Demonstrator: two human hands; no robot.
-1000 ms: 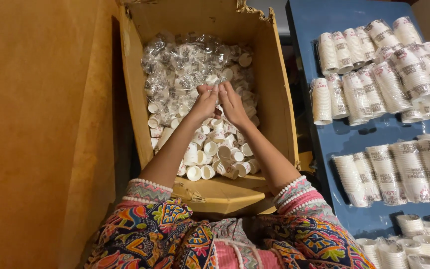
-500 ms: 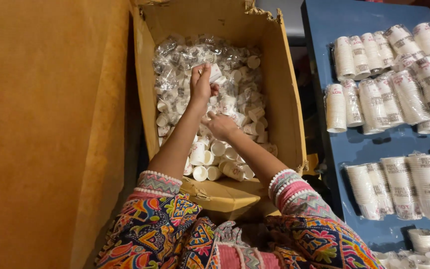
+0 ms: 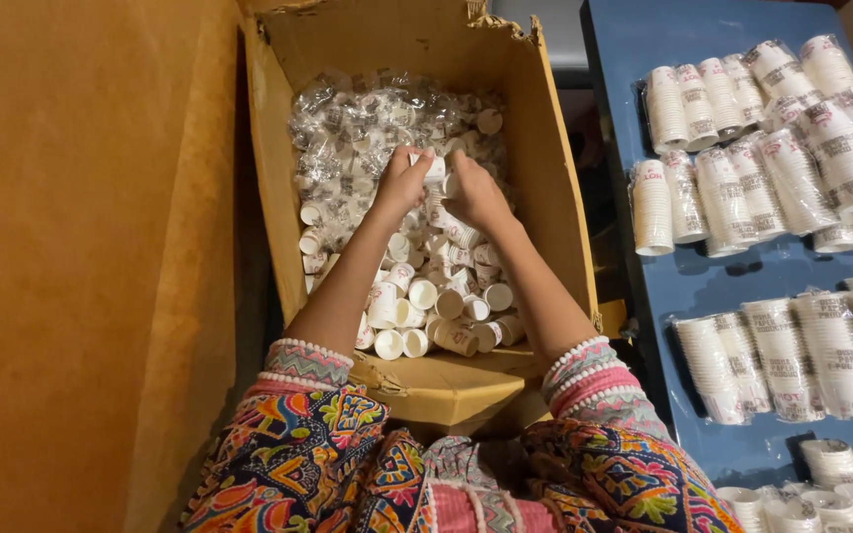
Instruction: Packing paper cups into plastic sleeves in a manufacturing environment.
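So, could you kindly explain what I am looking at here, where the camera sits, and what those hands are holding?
The camera is worn on a person's head and looks down at their own two bare hands. Both reach into an open cardboard box full of small white paper cups, some loose, some bagged in clear plastic. The left hand and right hand meet over the pile, their fingers closed together on a short stack of cups. To the right, a blue surface carries wrapped sleeves of larger cups.

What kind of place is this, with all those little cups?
Probably a packing or storage area for paper cups. A big cardboard box is full of loose small cups, both hands are gathering them together, and wrapped cup stacks lie in rows on a blue surface beside it.
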